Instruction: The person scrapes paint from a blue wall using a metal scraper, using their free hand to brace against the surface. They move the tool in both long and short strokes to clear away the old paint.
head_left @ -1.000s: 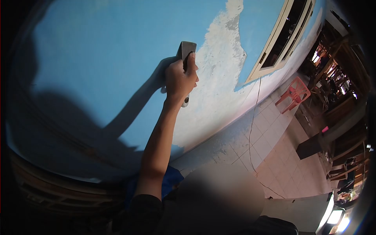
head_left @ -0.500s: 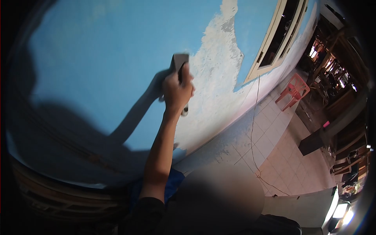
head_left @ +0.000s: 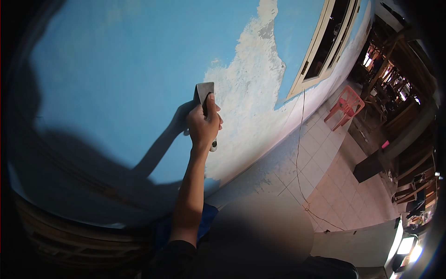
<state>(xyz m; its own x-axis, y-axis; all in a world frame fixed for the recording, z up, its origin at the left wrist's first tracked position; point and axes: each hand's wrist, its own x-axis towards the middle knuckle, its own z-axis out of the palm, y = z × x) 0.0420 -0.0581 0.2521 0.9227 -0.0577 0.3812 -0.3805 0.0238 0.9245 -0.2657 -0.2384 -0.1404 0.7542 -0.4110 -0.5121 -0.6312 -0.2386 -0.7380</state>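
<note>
My left hand (head_left: 203, 125) is closed around a putty knife (head_left: 205, 88), thumb laid along it towards the blade. The wide metal blade points up the wall, and the handle's end shows below my fist. The blade lies over the border between blue paint (head_left: 125, 69) on the left and a rough whitish patch (head_left: 251, 79) of stripped wall on the right. Ragged paint edges run up from just above the blade. The shadow of my arm falls on the blue paint to the left. My right hand is out of view.
A framed window (head_left: 320, 51) is set in the wall at upper right. A thin cord (head_left: 298, 162) hangs down and runs across the tiled floor (head_left: 344, 186). Further off stand a red plastic chair (head_left: 344, 108) and a dark post (head_left: 369, 168). A bright lamp (head_left: 405, 245) shines at lower right.
My left hand has drawn the putty knife down the wall and slightly left. Whitish wall now shows where the blade was before.
</note>
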